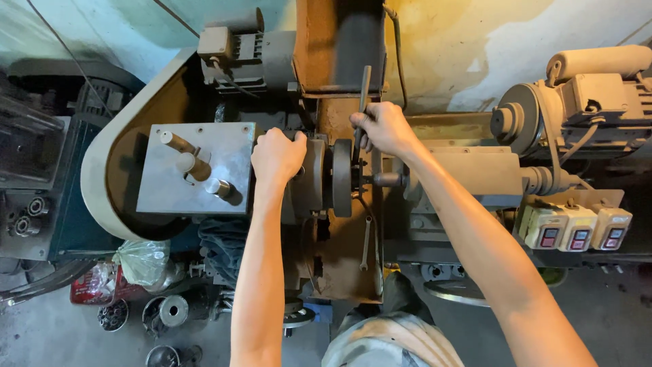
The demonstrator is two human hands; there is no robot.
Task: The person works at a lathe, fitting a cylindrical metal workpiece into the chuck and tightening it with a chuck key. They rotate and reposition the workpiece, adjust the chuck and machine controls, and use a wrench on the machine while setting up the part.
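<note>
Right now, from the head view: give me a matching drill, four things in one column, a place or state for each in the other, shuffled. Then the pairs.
Things:
1. left hand
2. right hand
3. switch boxes
4. spanner

Places or states:
A. three in a row on the machine's right side
B. gripping a dark bar that stands up by the grinding wheel
C. lying loose on the rusty bed below the wheel
D. fist closed against the dark housing left of the wheel

Pairs: 1-D, 2-B, 3-A, 4-C
</note>
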